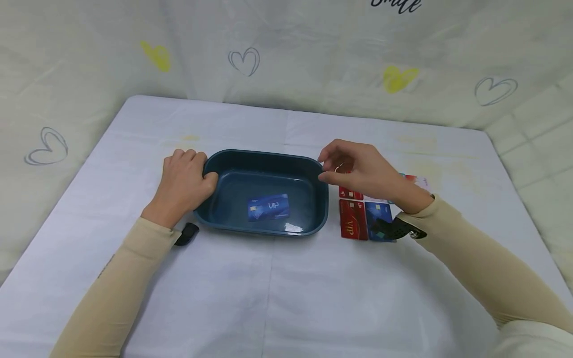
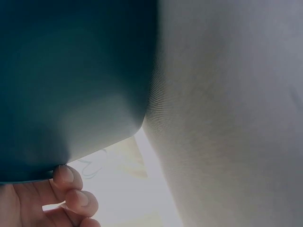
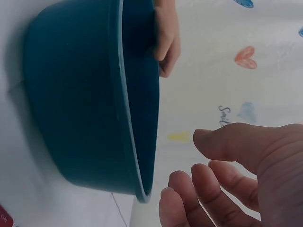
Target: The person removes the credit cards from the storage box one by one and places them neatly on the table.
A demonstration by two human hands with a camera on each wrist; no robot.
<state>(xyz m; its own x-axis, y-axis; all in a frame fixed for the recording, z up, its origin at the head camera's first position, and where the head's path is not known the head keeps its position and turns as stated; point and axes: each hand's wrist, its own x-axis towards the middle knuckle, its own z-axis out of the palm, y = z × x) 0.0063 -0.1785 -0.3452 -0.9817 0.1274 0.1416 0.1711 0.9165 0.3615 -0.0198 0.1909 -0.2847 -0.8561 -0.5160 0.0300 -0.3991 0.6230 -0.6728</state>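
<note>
A dark blue plastic basin (image 1: 264,231) stands on the white-covered table, and a blue VIP card (image 1: 268,207) lies flat on its floor. My left hand (image 1: 185,179) grips the basin's left rim, thumb over the inside; in the left wrist view its fingertips (image 2: 66,176) curl at the rim from outside. By the right rim hovers my right hand (image 1: 358,166), its fingers loosely bent with nothing between them. The right wrist view shows a gap between that hand (image 3: 227,175) and the basin wall (image 3: 75,94).
Several cards lie right of the basin, partly beneath my right hand and wrist. Among them are a red VIP card (image 1: 353,220) and a blue card (image 1: 378,219). Behind the table hangs a pale cloth (image 1: 313,59) printed with hearts.
</note>
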